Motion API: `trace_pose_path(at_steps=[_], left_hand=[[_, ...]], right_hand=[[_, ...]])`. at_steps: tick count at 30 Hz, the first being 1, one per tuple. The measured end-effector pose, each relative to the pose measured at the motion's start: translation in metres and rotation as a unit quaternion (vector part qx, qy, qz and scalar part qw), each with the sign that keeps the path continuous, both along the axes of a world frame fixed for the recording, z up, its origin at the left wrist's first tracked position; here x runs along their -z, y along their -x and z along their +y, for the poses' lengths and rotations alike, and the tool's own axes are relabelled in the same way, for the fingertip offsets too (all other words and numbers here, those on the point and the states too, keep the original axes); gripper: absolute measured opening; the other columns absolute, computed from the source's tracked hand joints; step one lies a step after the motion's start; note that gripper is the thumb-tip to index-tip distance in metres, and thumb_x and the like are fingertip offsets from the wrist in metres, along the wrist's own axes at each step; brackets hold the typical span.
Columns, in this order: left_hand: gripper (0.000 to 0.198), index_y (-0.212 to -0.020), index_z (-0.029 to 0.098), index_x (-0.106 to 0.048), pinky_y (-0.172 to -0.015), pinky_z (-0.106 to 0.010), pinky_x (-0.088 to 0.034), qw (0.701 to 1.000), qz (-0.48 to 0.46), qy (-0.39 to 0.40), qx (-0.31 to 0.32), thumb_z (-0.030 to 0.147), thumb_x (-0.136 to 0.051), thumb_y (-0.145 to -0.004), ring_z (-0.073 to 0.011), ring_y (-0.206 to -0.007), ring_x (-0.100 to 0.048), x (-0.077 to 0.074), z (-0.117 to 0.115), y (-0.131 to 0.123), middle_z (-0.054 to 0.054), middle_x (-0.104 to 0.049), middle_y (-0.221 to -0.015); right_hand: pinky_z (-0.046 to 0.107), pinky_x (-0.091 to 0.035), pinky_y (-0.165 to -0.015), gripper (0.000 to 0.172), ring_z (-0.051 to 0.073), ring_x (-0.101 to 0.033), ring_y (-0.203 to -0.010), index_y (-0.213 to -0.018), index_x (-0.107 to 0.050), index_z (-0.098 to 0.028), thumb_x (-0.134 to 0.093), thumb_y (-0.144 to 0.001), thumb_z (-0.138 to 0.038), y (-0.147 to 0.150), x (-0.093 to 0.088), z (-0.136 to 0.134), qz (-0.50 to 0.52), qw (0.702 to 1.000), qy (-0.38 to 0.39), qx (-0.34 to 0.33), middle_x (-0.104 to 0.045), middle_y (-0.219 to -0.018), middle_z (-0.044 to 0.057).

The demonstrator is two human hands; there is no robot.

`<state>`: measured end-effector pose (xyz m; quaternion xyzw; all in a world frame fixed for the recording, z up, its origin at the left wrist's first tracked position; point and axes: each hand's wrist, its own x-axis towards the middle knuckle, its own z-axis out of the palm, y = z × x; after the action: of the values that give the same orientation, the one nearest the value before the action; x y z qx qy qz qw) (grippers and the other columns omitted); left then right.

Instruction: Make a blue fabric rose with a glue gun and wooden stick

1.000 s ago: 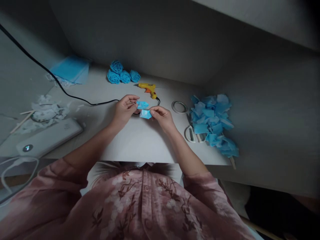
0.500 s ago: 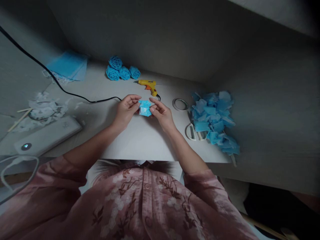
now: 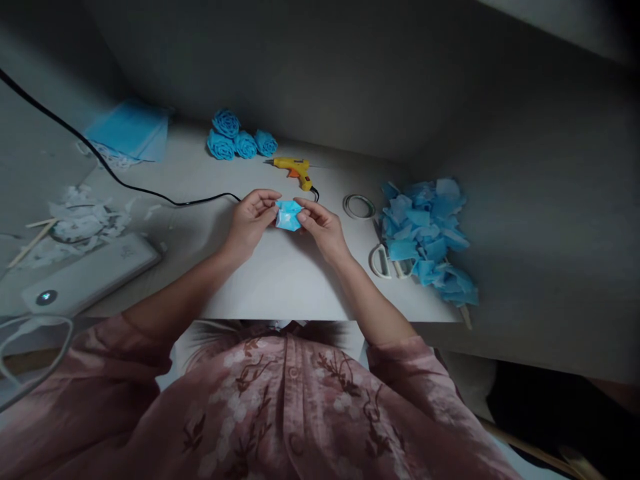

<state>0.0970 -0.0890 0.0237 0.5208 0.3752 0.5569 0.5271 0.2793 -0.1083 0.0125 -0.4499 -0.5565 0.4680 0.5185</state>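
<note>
A small blue piece [image 3: 289, 217] is being held near the center of the frame, the left hand [image 3: 253, 219] pinching its left edge between thumb and fingers, the right hand [image 3: 323, 225] clasping its right edge likewise. Just above, a yellow glue gun [image 3: 296, 169] is lying on the white table [image 3: 280, 287], four blue rosettes [image 3: 245, 144] clustering to its upper left. At right, white-handled scissors [image 3: 375, 261] are resting beside a heap of blue scraps [image 3: 425, 230].
</note>
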Motion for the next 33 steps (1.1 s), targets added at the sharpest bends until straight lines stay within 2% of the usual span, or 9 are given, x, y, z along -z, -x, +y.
trace_pose_path(at_steps=[5, 12, 15, 18, 22, 27, 33], left_hand=[[0.023, -0.102, 0.019, -0.066, -0.065, -0.024, -0.054, 1.0, 0.007, -0.002, 0.008, 0.025, -0.074, -0.082, -0.0144, -0.078, -0.065, 0.001, 0.0, 0.0, -0.003, -0.067, -0.091], [0.026, -0.104, 0.02, -0.065, -0.061, -0.023, -0.055, 0.999, -0.009, 0.02, 0.039, 0.029, -0.073, -0.082, -0.0132, -0.073, -0.063, -0.002, -0.002, -0.001, -0.001, -0.064, -0.086], [0.026, -0.107, 0.021, -0.064, -0.059, -0.024, -0.056, 0.998, -0.015, 0.033, 0.056, 0.037, -0.07, -0.088, -0.014, -0.072, -0.063, -0.004, -0.002, 0.001, -0.001, -0.063, -0.083], [0.032, -0.11, 0.022, -0.063, -0.057, -0.023, -0.054, 0.998, -0.004, 0.025, 0.066, 0.039, -0.073, -0.086, -0.0145, -0.071, -0.063, -0.004, -0.001, 0.003, 0.0, -0.063, -0.082], [0.04, -0.112, 0.021, -0.063, -0.058, -0.022, -0.052, 0.998, 0.018, 0.006, 0.063, 0.026, -0.077, -0.075, -0.0127, -0.068, -0.062, -0.002, 0.003, 0.004, 0.002, -0.064, -0.082], [0.036, -0.109, 0.02, -0.064, -0.062, -0.021, -0.051, 0.999, 0.018, 0.009, 0.041, 0.018, -0.071, -0.073, -0.0114, -0.067, -0.061, -0.001, 0.005, 0.004, 0.002, -0.064, -0.079], [0.034, -0.109, 0.021, -0.064, -0.063, -0.022, -0.05, 0.999, 0.032, -0.003, 0.023, 0.015, -0.069, -0.075, -0.0118, -0.069, -0.06, -0.003, 0.004, 0.003, 0.003, -0.063, -0.079]], right_hand=[[0.031, -0.054, -0.07, 0.055, 0.015, -0.058, -0.079, -0.117, -0.077, -0.025, -0.08, -0.079, -0.064, 0.001, 0.0, 0.0, 0.009, 1.0, 0.0, 0.005, -0.07, -0.09, 0.002], [0.029, -0.052, -0.068, 0.049, 0.012, -0.054, -0.069, -0.09, -0.074, -0.021, -0.082, -0.075, -0.067, 0.002, -0.003, 0.0, 0.023, 1.0, 0.011, 0.013, -0.065, -0.078, -0.001], [0.029, -0.051, -0.067, 0.052, 0.012, -0.054, -0.069, -0.088, -0.073, -0.022, -0.083, -0.072, -0.07, 0.002, -0.004, 0.0, 0.029, 0.999, 0.012, 0.026, -0.064, -0.076, -0.001], [0.03, -0.05, -0.066, 0.052, 0.013, -0.053, -0.069, -0.087, -0.072, -0.022, -0.085, -0.07, -0.07, 0.002, -0.004, 0.0, 0.037, 0.999, 0.012, 0.029, -0.063, -0.075, -0.001], [0.029, -0.049, -0.066, 0.049, 0.012, -0.053, -0.069, -0.086, -0.072, -0.022, -0.084, -0.073, -0.067, 0.002, -0.003, 0.0, 0.036, 0.999, 0.001, 0.022, -0.061, -0.074, -0.002], [0.029, -0.051, -0.07, 0.048, 0.014, -0.055, -0.074, -0.087, -0.072, -0.022, -0.079, -0.078, -0.068, 0.002, -0.008, -0.003, 0.02, 1.0, -0.001, 0.011, -0.062, -0.078, -0.001], [0.031, -0.055, -0.076, 0.058, 0.019, -0.063, -0.093, -0.114, -0.071, -0.025, -0.077, -0.078, -0.07, 0.001, -0.012, -0.003, 0.02, 0.999, 0.023, 0.017, -0.068, -0.099, 0.003]])
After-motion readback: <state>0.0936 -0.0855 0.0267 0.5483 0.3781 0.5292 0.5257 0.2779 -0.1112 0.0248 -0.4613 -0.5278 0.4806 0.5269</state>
